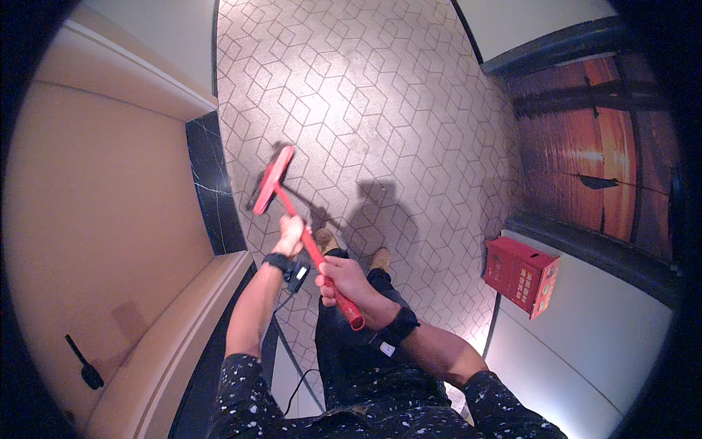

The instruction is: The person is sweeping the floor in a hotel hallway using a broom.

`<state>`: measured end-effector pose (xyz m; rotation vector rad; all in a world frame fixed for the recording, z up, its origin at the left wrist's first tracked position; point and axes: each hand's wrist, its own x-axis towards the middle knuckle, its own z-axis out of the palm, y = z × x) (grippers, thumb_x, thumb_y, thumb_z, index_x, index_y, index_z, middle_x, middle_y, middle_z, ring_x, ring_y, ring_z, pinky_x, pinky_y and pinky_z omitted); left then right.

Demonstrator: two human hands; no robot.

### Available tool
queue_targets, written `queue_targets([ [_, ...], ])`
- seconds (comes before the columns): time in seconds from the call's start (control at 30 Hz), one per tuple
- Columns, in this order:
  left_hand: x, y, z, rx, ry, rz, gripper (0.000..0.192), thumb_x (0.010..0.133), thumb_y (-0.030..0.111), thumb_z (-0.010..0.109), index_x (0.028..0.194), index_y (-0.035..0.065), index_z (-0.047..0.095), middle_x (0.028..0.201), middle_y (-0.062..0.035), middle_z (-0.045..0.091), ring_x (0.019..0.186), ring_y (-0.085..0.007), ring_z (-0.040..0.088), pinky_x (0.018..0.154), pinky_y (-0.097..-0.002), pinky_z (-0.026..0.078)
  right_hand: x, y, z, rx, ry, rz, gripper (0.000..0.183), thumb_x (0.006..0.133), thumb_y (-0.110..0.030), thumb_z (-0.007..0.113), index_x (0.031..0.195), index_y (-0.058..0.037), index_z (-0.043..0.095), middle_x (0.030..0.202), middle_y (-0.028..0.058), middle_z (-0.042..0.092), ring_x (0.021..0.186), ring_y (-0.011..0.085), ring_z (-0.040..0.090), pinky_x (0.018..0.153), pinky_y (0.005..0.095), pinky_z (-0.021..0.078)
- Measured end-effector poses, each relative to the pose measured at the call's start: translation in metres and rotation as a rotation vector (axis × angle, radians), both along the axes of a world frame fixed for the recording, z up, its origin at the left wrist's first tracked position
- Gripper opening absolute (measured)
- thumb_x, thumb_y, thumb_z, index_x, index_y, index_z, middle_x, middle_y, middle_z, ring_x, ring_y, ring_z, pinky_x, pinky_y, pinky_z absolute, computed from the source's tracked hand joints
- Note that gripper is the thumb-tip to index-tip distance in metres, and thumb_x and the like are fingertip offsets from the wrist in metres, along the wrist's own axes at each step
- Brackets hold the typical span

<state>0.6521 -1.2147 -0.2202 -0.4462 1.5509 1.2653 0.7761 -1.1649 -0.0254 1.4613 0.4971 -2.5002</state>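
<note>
Both hands grip a red T-shaped tool [272,181] with a long tubular handle and a narrow crossbar head. My left hand [292,236] is wrapped around the shaft below the head. Nearer my body, my right hand [345,281] closes around the handle, and its open tube end sticks out past the fist. The head is slanted over the patterned carpet [351,110], close to the left doorway; whether it touches the floor I cannot tell. Black straps with small devices circle both wrists.
At the left is a beige door [104,192] with a black lever handle [90,373], and a dark marble threshold [213,181] at its foot. A red box [510,269] bearing writing stands by the right wall, beside a dark-framed orange panel [581,148]. My shoes [380,259] are just beyond the handle.
</note>
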Motion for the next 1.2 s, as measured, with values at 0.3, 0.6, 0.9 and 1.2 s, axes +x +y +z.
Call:
queue_targets([
  [0.3, 0.056, 0.092, 0.031, 0.033, -0.058, -0.233, 0.009, 0.076, 0.008, 0.045, 0.074, -0.0008, 0.048, 0.061, -0.0077, 0.05, 0.045, -0.0176, 0.048, 0.039, -0.0323, 0.039, 0.04, 0.039, 0.044, 0.078, -0.078, -0.141, 0.02, 0.09, -0.016, 0.038, 0.108, -0.0102, 0.042, 0.066, 0.0006, 0.044, 0.042, 0.0079, 0.039, 0.037, 0.0245, 0.0365],
  [0.6, -0.035, -0.02, 0.024, 0.081, -0.002, 0.035, 0.006, 0.079, 0.008, 0.046, 0.078, 0.0013, 0.046, 0.062, -0.0054, 0.046, 0.047, -0.0159, 0.048, 0.044, -0.0292, 0.044, 0.0, -0.013, 0.005, -0.12, 0.084, -0.052, 0.035, 0.09, -0.017, 0.041, 0.124, -0.0103, 0.034, 0.075, 0.0032, 0.05, 0.049, 0.0087, 0.042, 0.042, 0.0233, 0.0379],
  [0.9, -0.053, -0.055, -0.021, -0.109, -0.004, -0.033, 0.01, 0.074, 0.001, 0.04, 0.083, 0.0014, 0.04, 0.063, -0.0092, 0.047, 0.043, -0.017, 0.044, 0.038, -0.0288, 0.039, -0.03, -0.027, 0.005, -0.299, 0.044, -0.156, 0.025, 0.089, -0.012, 0.042, 0.113, -0.0088, 0.039, 0.071, 0.0022, 0.045, 0.047, 0.0072, 0.037, 0.039, 0.0208, 0.0293],
  [1.2, 0.036, 0.032, -0.007, 0.149, -0.259, -0.092, 0.007, 0.075, 0.005, 0.039, 0.076, 0.004, 0.045, 0.054, -0.0048, 0.042, 0.043, -0.0155, 0.041, 0.038, -0.029, 0.036, 0.005, 0.011, 0.065, -0.043, -0.174, -0.207, 0.013, 0.089, -0.01, 0.038, 0.101, -0.0101, 0.043, 0.068, -0.0004, 0.042, 0.045, 0.0045, 0.032, 0.037, 0.0172, 0.0265],
])
